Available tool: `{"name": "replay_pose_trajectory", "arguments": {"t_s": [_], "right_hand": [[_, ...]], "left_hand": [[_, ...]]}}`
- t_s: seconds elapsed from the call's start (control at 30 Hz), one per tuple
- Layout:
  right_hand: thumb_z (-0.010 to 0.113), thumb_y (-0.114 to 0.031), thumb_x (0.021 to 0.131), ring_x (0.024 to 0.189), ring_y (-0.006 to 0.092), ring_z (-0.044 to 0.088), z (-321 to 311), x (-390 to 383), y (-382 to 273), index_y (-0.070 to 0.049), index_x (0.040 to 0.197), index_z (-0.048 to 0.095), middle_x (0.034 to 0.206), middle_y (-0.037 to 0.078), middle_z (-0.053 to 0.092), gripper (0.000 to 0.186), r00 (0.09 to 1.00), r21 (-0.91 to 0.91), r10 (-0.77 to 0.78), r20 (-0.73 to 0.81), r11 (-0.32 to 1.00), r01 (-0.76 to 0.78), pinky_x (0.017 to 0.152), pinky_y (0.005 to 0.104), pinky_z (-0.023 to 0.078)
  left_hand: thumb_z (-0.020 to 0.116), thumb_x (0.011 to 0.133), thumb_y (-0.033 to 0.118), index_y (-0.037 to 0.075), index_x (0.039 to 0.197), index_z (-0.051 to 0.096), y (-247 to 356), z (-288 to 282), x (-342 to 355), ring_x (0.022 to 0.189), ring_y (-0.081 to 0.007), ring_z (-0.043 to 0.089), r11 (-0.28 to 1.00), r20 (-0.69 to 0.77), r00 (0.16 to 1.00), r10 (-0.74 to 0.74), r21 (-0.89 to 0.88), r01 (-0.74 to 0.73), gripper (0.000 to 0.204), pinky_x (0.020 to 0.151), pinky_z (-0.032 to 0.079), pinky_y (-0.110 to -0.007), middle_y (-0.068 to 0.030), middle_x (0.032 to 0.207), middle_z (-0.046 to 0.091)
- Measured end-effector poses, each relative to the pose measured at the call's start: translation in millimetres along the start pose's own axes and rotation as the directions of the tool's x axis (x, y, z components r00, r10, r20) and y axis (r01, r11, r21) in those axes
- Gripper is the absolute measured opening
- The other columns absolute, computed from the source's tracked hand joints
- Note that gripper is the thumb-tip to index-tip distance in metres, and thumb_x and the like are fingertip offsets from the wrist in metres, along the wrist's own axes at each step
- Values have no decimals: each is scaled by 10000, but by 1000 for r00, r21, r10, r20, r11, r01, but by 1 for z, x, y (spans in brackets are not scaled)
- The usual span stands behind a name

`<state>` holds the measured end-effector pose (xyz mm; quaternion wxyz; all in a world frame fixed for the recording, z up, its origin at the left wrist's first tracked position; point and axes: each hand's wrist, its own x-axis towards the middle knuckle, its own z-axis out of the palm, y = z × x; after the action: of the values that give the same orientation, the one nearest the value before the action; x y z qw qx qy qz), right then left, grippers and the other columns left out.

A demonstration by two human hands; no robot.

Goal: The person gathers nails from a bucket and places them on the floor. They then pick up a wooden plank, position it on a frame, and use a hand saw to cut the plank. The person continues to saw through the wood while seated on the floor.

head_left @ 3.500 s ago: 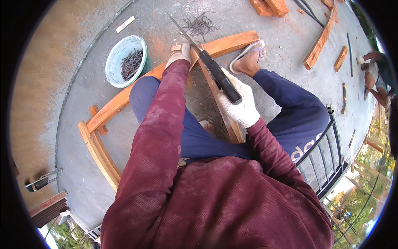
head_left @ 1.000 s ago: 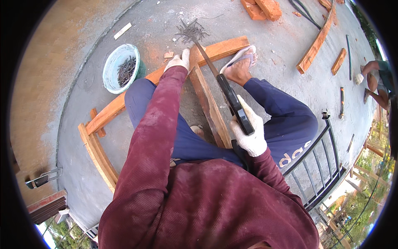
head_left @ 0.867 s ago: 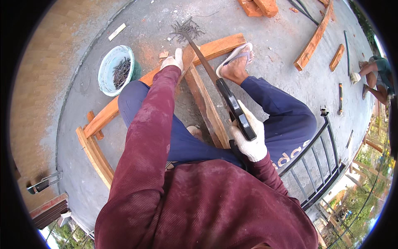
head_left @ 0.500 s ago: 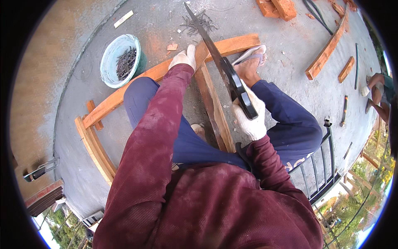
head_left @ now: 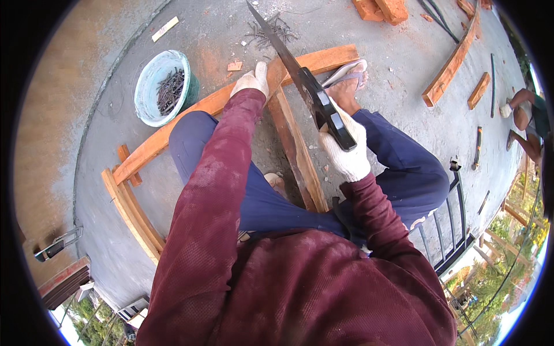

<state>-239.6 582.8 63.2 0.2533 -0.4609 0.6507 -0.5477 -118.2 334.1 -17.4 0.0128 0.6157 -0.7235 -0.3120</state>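
My right hand [head_left: 348,149], in a white knit glove, is closed round the black handle of a hand saw [head_left: 287,56]. The saw slants forward and left, its dark blade crossing over a long wooden beam [head_left: 203,108]. Left of the blade, my left hand [head_left: 252,81], also gloved, grips the beam with its thumb raised; its fingers are partly hidden. A second wooden piece [head_left: 297,151] runs from beneath the beam back toward my lap, between my legs. My sandalled foot [head_left: 349,86] is by the beam's right end.
A teal bucket [head_left: 187,89] of nails stands beyond the beam at left, with loose nails [head_left: 278,32] on the concrete farther off. Bricks [head_left: 381,10], cut wood [head_left: 453,60] and a hammer-like tool [head_left: 478,147] lie right. Another person [head_left: 522,118] is at the right edge.
The saw and my right hand have moved forward a little, away from me. My left hand stays on the beam. The whole view has shifted slightly.
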Motion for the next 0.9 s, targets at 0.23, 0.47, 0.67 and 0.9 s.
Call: {"name": "replay_pose_trajectory", "arguments": {"t_s": [0.23,0.47,0.67,0.9], "right_hand": [[626,-28,768,904,291,737,-39,-98,-79,40,1348,562,1110,208,712,587,939,-130,333,87,938,-321,841,326,557],[653,-39,780,819,246,705,6,-8,9,34,1319,588,974,165,711,547,991,-118,106,82,988,-96,784,320,546],[636,-29,790,752,186,697,-11,-57,-51,51,1356,556,884,144,702,577,979,-53,197,52,979,-195,726,303,544],[653,-17,674,610,267,680,-64,-97,-116,61,1343,559,792,121,680,680,929,-220,340,148,927,-305,633,329,553]], "left_hand": [[187,991,655,49,1279,652,-22,-2,-3,1272,-420,537,999,13,999,-46,-12,46,816,1075,407,-493,-269,1300,604],[176,990,669,62,1281,655,-8,1,6,1271,-425,537,999,19,999,-27,20,26,826,1075,407,-502,-256,1310,603],[179,995,660,48,1236,681,-45,14,20,1249,-425,553,1000,-23,1000,10,18,-9,827,1062,414,-505,-271,1262,623],[199,993,655,8,1205,682,-9,7,-5,1217,-441,569,999,-16,1000,-26,24,27,835,1031,432,-505,-288,1226,633]]}}
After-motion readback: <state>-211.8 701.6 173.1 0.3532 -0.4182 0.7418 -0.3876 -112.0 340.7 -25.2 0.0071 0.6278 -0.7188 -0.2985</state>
